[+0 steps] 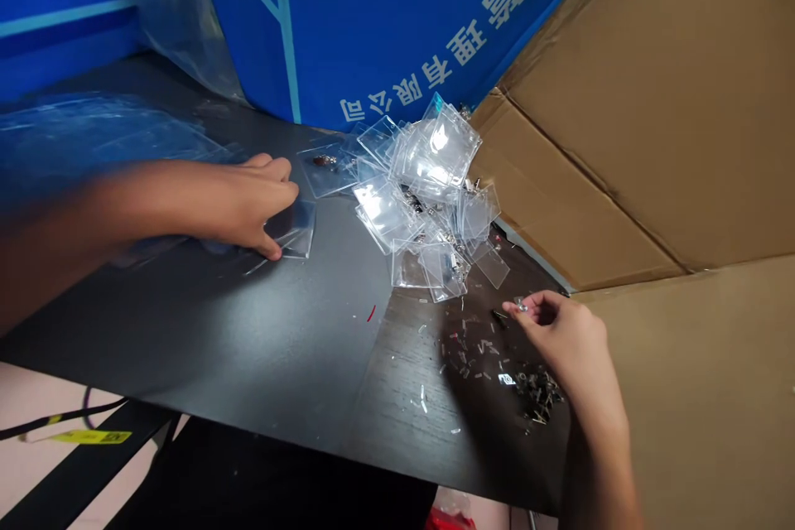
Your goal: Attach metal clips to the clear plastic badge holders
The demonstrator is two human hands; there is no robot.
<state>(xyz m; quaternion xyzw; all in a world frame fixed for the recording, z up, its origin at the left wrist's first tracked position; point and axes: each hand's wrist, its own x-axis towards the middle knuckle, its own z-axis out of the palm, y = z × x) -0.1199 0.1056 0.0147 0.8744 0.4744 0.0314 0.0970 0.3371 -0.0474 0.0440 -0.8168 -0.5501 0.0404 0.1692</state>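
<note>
My left hand reaches over the dark table with thumb and fingers closing on the edge of a clear plastic sleeve, which lies beside other loose sleeves. At the right, my right hand pinches a small shiny clip between thumb and fingertips. Below that hand sits a heap of small dark and metallic clips. Between my two hands is a pile of clear plastic sleeves, several with metal clips attached.
Short clear scraps and a thin red strip are scattered on the table. Blue-tinted plastic film lies at the left. A blue printed sheet stands behind, and cardboard walls the right side.
</note>
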